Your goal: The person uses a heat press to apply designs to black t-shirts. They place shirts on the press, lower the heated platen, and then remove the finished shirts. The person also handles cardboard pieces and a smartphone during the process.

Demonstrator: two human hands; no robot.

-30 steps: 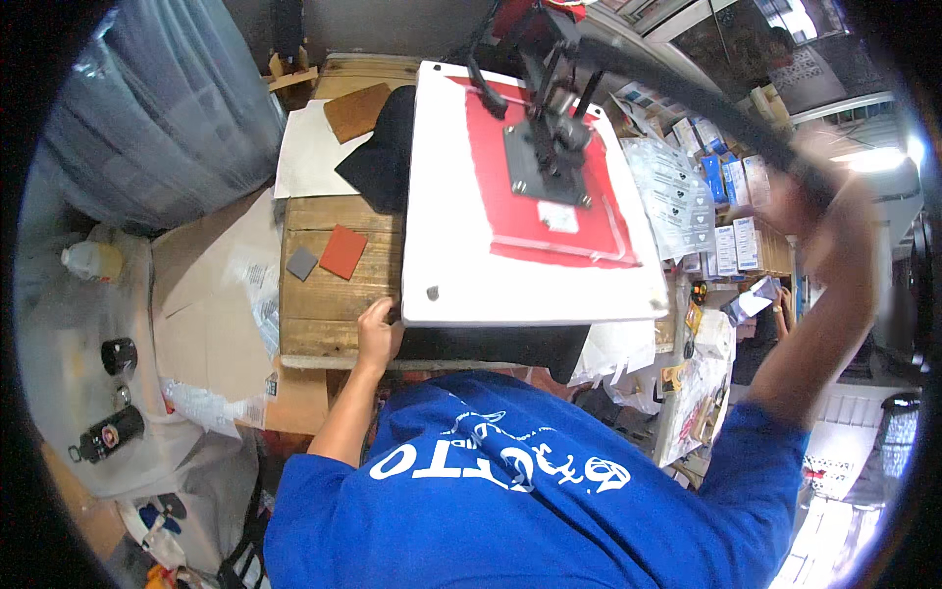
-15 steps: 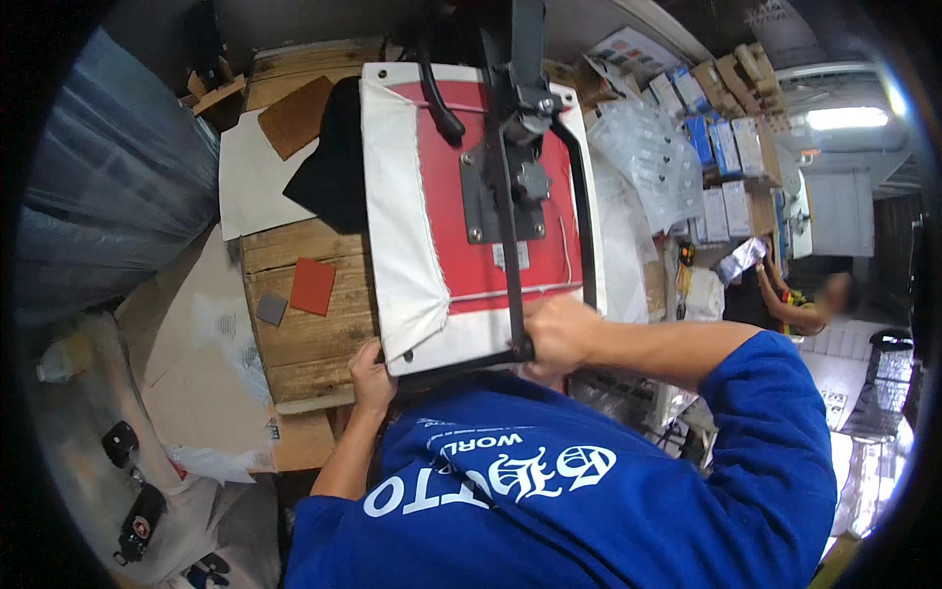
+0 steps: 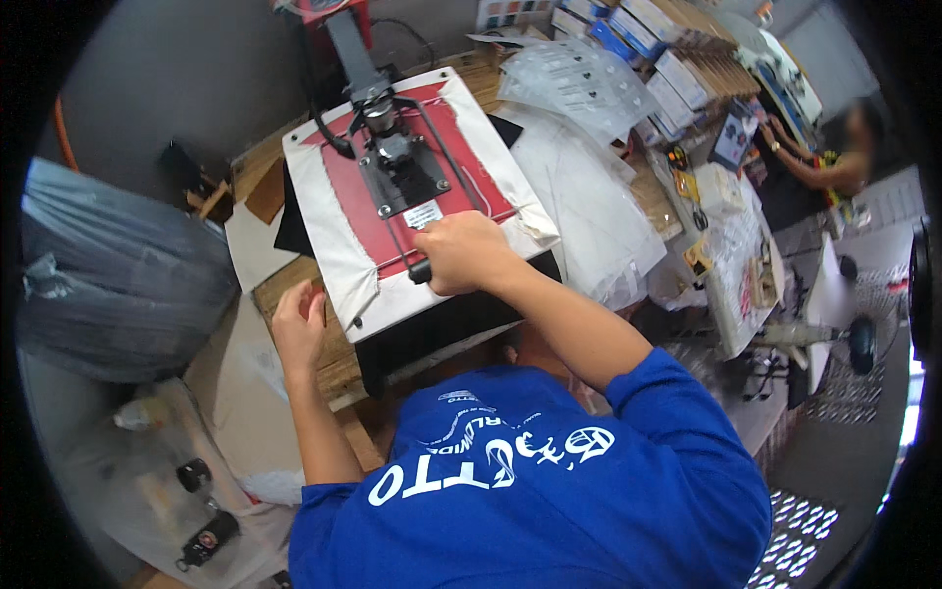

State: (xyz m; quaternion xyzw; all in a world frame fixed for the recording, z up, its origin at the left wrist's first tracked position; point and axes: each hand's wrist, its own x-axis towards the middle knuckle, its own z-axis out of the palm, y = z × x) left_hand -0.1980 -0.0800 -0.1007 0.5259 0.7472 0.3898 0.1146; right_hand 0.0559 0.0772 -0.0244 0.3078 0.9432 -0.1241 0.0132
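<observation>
A heat press (image 3: pixel 397 157) has a white upper plate with loose fabric round a red top and a metal lever frame over it. My right hand (image 3: pixel 456 250) is closed on the lowered black lever handle (image 3: pixel 422 270), above the plate's near part. Just left of the press, my left hand (image 3: pixel 299 324) is over the wooden table (image 3: pixel 339 361), fingers bent and apart, holding nothing I can see. Black material (image 3: pixel 392 353) hangs from under the plate toward me. A brown piece (image 3: pixel 265 196) and a cream sheet (image 3: pixel 253 245) lie left of the press.
Clear plastic sheets (image 3: pixel 574 88) and stacked boxes (image 3: pixel 677 88) crowd the right side. A co-worker (image 3: pixel 834 172) works at a machine beyond. A grey covered bulk (image 3: pixel 118 275) stands at the left, bottles (image 3: pixel 206 540) below it. A fan (image 3: pixel 854 344) is at the right.
My right hand, first high at the right, has brought the lever down over the plate and stays on it. My left hand has left the plate's near-left corner. The camera view has shifted.
</observation>
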